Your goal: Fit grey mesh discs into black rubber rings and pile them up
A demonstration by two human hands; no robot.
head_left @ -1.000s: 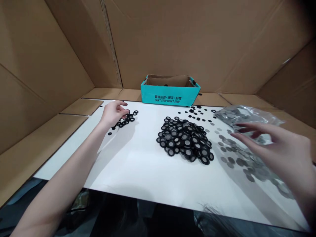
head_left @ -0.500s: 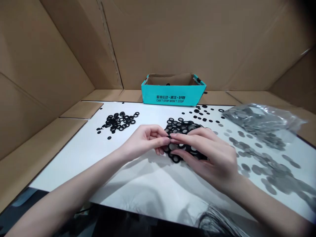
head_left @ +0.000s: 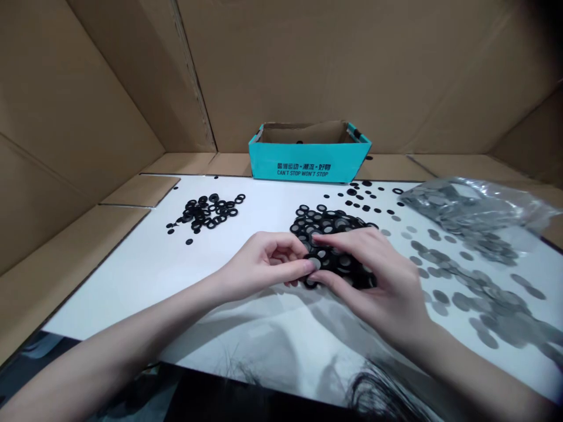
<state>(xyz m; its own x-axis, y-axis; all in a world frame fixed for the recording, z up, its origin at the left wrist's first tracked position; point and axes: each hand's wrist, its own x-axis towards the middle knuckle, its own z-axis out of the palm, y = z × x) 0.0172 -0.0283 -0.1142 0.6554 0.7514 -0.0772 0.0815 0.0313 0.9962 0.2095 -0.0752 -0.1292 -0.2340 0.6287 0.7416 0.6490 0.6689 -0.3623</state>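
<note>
My left hand (head_left: 269,262) pinches a black ring with a grey disc in its centre (head_left: 314,263) between thumb and fingers. Around it, from the right, comes my right hand (head_left: 383,271), its thumb close to the ring's lower edge and its index finger raised apart above. Whether that thumb touches the ring I cannot tell. Just behind and under both hands lies a heap of black rings, many with grey centres (head_left: 328,221); the right hand covers part of it.
Loose black rings (head_left: 215,212) lie at the left. Grey discs (head_left: 472,281) spread over the right side beside a clear plastic bag (head_left: 477,205) of discs. Small black pieces (head_left: 359,197) are scattered near a turquoise box (head_left: 308,163) at the back. Cardboard walls (head_left: 329,70) enclose the white table (head_left: 145,275).
My right index finger has lifted away from the fingertips of my left hand. Both hands sit slightly lower in view, and the ring with its grey disc now shows at the left thumb.
</note>
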